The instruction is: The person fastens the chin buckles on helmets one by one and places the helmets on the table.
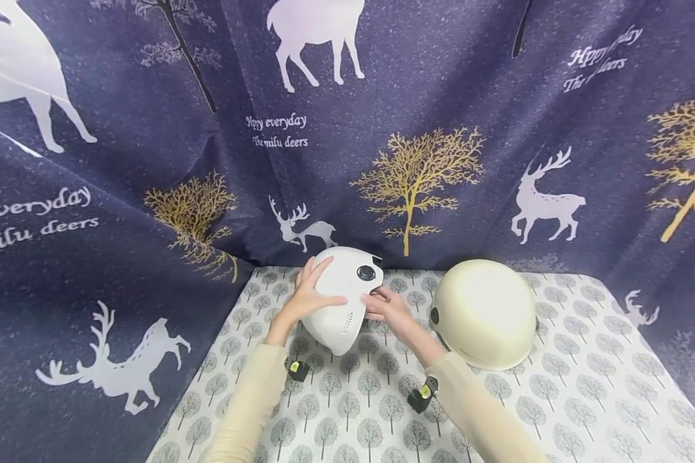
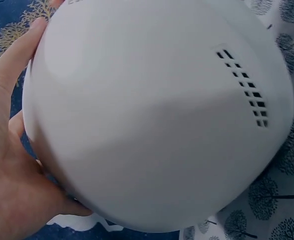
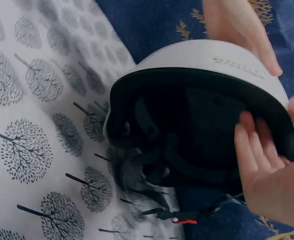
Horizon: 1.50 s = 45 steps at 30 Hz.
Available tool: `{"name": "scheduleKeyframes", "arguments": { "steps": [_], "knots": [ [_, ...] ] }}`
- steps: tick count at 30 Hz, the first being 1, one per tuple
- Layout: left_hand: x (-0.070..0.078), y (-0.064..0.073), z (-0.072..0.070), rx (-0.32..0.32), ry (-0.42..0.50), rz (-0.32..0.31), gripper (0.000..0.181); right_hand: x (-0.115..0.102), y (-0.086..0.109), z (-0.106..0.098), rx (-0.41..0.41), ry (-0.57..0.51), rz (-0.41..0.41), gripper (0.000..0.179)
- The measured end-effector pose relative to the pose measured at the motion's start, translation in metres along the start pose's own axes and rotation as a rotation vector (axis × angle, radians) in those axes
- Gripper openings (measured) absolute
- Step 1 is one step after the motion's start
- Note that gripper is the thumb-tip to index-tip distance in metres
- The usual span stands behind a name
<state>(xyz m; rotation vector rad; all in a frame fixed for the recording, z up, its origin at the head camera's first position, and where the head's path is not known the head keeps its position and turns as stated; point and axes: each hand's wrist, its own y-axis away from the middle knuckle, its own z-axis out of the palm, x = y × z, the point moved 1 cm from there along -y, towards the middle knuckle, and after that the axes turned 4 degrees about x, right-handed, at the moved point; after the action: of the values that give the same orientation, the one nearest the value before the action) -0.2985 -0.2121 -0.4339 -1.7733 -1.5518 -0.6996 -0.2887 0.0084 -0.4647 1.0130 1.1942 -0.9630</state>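
Note:
A white helmet (image 1: 338, 325) with a round black fitting on its side is tilted over the table. My left hand (image 1: 305, 301) grips the smooth shell from the left, thumb and fingers spread around it. Vent holes (image 2: 244, 87) run down the shell in the left wrist view. My right hand (image 1: 392, 314) holds the rim, thumb outside and fingers (image 3: 256, 150) reaching into the dark lining (image 3: 201, 110). A black chin strap with a red-tabbed buckle (image 3: 185, 221) dangles from the opening.
To the right, a cream helmet (image 1: 486, 315) sits dome up on the tree-patterned tablecloth (image 1: 370, 386). A dark blue curtain (image 1: 336, 173) printed with deer and trees hangs behind and to the left of the table.

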Motion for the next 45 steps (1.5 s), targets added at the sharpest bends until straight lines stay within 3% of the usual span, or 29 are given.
{"name": "scheduleKeyframes", "arguments": {
  "steps": [5, 9, 12, 18, 23, 27, 35, 41, 45],
  "knots": [
    [-0.002, 0.0, -0.003, 0.013, 0.016, -0.022, 0.1, -0.007, 0.002, -0.012, 0.136, 0.021, -0.047, 0.049],
    [-0.005, 0.0, -0.005, 0.022, 0.034, -0.026, 0.098, -0.02, -0.002, -0.019, 0.234, 0.083, -0.186, 0.036],
    [-0.004, 0.0, -0.002, 0.014, 0.037, -0.02, 0.098, -0.029, -0.005, -0.022, 0.258, 0.156, -0.278, 0.037],
    [0.001, 0.004, 0.004, -0.024, 0.012, -0.024, 0.1, -0.04, -0.006, -0.015, 0.146, 0.295, -0.302, 0.053],
    [0.002, 0.006, 0.007, 0.009, -0.01, -0.023, 0.099, -0.046, -0.009, -0.003, 0.032, 0.403, -0.303, 0.062],
    [0.004, 0.007, 0.01, 0.016, -0.036, 0.01, 0.099, -0.044, -0.013, -0.003, -0.012, 0.477, -0.303, 0.062],
    [0.007, 0.007, 0.015, 0.05, -0.069, 0.055, 0.099, -0.04, -0.017, -0.015, -0.034, 0.473, -0.297, 0.063],
    [0.0, 0.009, 0.015, 0.012, 0.002, -0.005, 0.101, -0.035, -0.017, -0.025, -0.057, 0.468, -0.251, 0.064],
    [-0.007, 0.011, 0.016, 0.001, 0.082, -0.041, 0.101, -0.028, -0.016, -0.033, -0.063, 0.433, -0.265, 0.064]
  ]
}}
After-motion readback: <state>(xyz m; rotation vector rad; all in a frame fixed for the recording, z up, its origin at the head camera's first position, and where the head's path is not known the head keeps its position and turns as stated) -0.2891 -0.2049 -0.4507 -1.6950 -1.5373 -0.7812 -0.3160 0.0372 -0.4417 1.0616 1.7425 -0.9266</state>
